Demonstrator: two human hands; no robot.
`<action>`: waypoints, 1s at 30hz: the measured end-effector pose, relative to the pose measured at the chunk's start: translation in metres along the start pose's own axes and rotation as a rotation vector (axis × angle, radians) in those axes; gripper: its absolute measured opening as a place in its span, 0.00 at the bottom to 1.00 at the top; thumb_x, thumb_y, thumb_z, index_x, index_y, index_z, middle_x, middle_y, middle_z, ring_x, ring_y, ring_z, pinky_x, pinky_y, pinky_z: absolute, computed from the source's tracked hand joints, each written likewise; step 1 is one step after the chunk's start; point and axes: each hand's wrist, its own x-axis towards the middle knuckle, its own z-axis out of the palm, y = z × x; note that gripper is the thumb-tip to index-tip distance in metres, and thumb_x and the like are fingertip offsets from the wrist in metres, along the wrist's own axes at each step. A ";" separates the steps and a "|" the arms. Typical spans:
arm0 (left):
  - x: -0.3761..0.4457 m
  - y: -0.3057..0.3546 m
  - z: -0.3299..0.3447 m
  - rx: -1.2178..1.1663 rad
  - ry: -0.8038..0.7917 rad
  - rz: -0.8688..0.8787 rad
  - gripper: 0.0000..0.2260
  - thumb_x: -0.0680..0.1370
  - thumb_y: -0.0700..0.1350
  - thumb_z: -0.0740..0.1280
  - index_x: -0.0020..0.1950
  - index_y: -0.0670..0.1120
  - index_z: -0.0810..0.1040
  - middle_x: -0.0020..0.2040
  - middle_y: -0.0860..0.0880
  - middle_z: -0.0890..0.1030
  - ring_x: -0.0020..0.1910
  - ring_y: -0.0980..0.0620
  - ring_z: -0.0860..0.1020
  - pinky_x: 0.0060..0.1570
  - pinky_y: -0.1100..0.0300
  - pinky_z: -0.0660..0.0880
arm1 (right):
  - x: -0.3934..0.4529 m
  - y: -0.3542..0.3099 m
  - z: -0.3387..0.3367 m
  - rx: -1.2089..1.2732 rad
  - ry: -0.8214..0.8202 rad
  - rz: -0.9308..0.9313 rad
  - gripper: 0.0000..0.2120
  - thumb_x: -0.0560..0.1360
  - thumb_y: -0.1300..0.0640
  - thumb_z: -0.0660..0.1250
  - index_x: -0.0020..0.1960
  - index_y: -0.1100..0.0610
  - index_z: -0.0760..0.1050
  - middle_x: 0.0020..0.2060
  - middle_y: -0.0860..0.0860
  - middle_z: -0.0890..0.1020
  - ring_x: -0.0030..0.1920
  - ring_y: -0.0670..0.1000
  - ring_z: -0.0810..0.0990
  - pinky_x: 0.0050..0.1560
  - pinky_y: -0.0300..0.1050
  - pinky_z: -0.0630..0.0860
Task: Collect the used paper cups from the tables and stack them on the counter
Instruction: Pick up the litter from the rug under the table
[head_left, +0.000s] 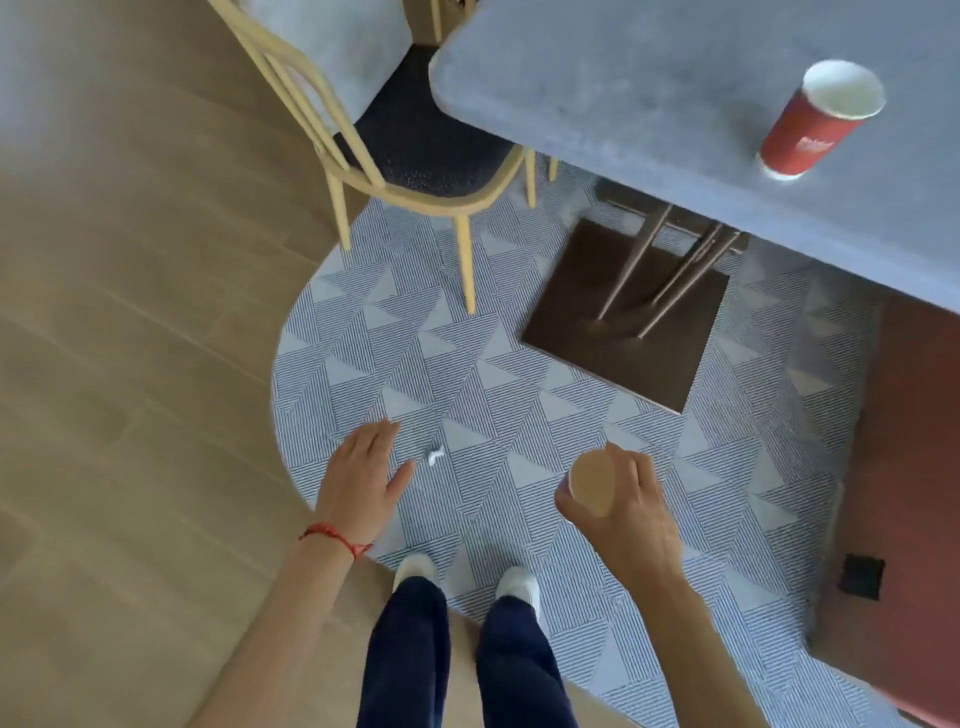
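Observation:
A red paper cup (815, 122) with a white inside stands upright on the grey table (649, 93) at the upper right. My right hand (623, 509) is low in the middle of the view, closed around a paper cup (592, 483) whose tan, round end faces the camera. My left hand (358, 478), with a red string on the wrist, hangs open beside it, palm down, holding nothing. Both hands are well short of the table and the red cup.
A light wooden chair (363, 140) with a dark seat stands at the table's left end. The table's dark square base (628, 322) sits on a grey patterned rug (467, 374). A small white scrap (435, 455) lies on the rug. A reddish seat (904, 467) is at right.

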 end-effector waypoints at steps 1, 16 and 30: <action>0.011 -0.008 0.020 -0.004 -0.012 0.001 0.32 0.78 0.61 0.47 0.59 0.34 0.73 0.55 0.37 0.77 0.54 0.37 0.75 0.50 0.42 0.74 | 0.011 0.008 0.018 0.004 0.009 0.010 0.35 0.67 0.39 0.69 0.66 0.55 0.62 0.59 0.50 0.68 0.54 0.54 0.73 0.44 0.50 0.77; 0.131 -0.171 0.362 -0.040 -0.068 0.067 0.20 0.74 0.41 0.68 0.63 0.35 0.71 0.59 0.36 0.75 0.58 0.36 0.72 0.56 0.44 0.70 | 0.160 0.140 0.319 -0.102 0.019 -0.155 0.30 0.67 0.41 0.70 0.63 0.57 0.70 0.57 0.53 0.71 0.46 0.60 0.77 0.35 0.47 0.73; 0.171 -0.256 0.559 -0.098 0.002 0.052 0.20 0.63 0.35 0.77 0.52 0.37 0.77 0.45 0.39 0.79 0.44 0.38 0.77 0.40 0.46 0.78 | 0.252 0.204 0.462 -0.025 0.067 -0.121 0.36 0.61 0.44 0.76 0.62 0.57 0.67 0.58 0.52 0.72 0.50 0.61 0.77 0.40 0.54 0.76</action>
